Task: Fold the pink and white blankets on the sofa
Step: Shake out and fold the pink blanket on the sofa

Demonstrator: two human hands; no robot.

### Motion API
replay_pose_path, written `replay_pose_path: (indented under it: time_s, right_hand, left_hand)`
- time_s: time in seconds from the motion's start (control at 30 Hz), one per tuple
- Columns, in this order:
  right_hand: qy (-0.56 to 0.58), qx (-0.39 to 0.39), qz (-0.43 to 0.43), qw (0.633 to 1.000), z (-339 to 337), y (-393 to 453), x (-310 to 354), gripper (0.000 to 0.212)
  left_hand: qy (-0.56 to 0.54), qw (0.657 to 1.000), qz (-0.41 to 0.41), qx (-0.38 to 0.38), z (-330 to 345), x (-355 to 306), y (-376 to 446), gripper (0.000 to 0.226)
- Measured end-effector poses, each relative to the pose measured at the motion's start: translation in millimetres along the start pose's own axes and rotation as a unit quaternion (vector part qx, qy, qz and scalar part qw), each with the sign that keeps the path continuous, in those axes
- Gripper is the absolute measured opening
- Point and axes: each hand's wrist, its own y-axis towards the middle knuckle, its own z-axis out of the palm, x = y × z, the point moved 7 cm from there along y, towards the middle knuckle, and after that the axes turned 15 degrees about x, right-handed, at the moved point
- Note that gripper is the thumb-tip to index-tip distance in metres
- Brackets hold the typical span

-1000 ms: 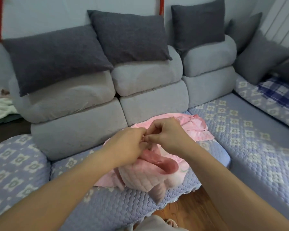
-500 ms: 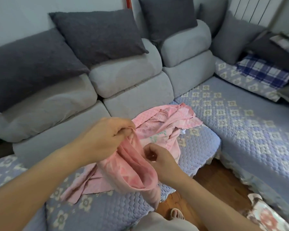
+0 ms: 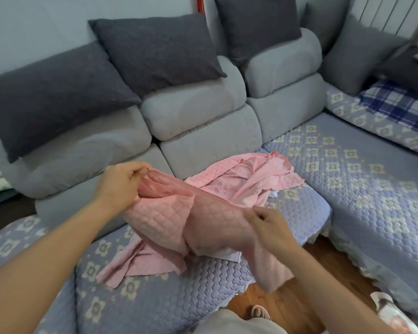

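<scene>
Since the earlier frame the hands have drawn apart, stretching the pink blanket (image 3: 203, 213) between them. The left hand (image 3: 121, 186) pinches its upper edge; the right hand (image 3: 270, 225) grips lower. The rest lies crumpled on the sofa (image 3: 348, 179) seat.

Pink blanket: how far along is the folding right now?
Early. Nothing looks folded: the pink blanket lies bunched and crumpled on the sofa seat. In hand: the left hand pinches one edge and the right hand grips another, stretching a span between them. Left: spread it flat, make every fold, then fold the white blanket, which I cannot clearly pick out here.
</scene>
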Motion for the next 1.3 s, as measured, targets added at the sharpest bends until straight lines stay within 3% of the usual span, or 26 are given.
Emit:
replay_pose_path:
  time_s: [0.07, 0.13, 0.23, 0.33, 0.43, 0.5, 0.63, 0.77, 0.93, 1.03, 1.13, 1.23, 1.3]
  right_hand:
    - [0.032, 0.041, 0.013, 0.999, -12.9, 0.8, 15.4, 0.050]
    - [-0.029, 0.140, 0.060, 0.988, -11.3, 0.3, 15.6, 0.048]
    - [-0.179, 0.296, 0.141, 0.928, 15.9, -9.0, -11.2, 0.034]
    - [-0.126, 0.419, 0.199, 0.877, 64.2, -33.1, -38.3, 0.023]
    - [-0.157, 0.540, 0.189, 0.805, 108.4, -59.9, -53.6, 0.012]
    - [-0.244, 0.566, 0.150, 0.773, 123.1, -69.0, -59.8, 0.018]
    - [-0.261, 0.535, 0.128, 0.793, 115.7, -62.8, -63.3, 0.045]
    - [-0.212, 0.440, 0.147, 0.860, 110.3, -56.4, -64.2, 0.056]
    - [-0.315, 0.321, 0.134, 0.883, 124.6, -44.0, -70.5, 0.024]
    - [-0.241, 0.227, 0.141, 0.933, 91.1, -27.6, -81.5, 0.024]
    - [-0.170, 0.129, 0.078, 0.974, 42.0, -12.6, -70.7, 0.017]
    - [-0.158, 0.039, 0.017, 0.986, 7.8, -3.3, -37.6, 0.043]
    - [-0.158, 0.054, 0.034, 0.985, 3.9, 5.0, -26.0, 0.051]
  left_hand:
    - [-0.040, 0.999, -0.003, -0.004, 3.9, 6.7, -6.7, 0.048]
    - [-0.080, 0.996, -0.006, -0.026, 2.5, 8.1, -10.2, 0.054]
    - [-0.098, 0.994, 0.009, -0.042, -2.6, -1.8, -15.8, 0.044]
    - [-0.098, 0.993, 0.057, -0.045, -4.7, -23.0, -18.3, 0.022]
    - [-0.088, 0.992, 0.092, -0.014, -2.6, -40.0, -25.8, 0.019]
    - [-0.068, 0.993, 0.098, 0.014, 2.1, -43.1, -30.6, 0.020]
    - [-0.063, 0.997, 0.043, 0.011, 4.4, -19.2, -27.6, 0.020]
    - [-0.135, 0.989, -0.046, -0.025, 5.6, 21.4, -23.7, 0.031]
    - [-0.155, 0.983, -0.083, -0.060, 13.4, 29.3, -26.8, 0.022]
    - [-0.153, 0.982, -0.083, -0.075, 4.5, 31.7, -22.8, 0.020]
    - [-0.164, 0.981, -0.080, -0.061, 0.9, 35.5, -17.3, 0.022]
    - [-0.170, 0.983, -0.068, -0.032, 6.0, 27.9, -15.9, 0.030]
    - [-0.191, 0.980, -0.053, -0.011, 12.3, 15.2, -16.3, 0.029]
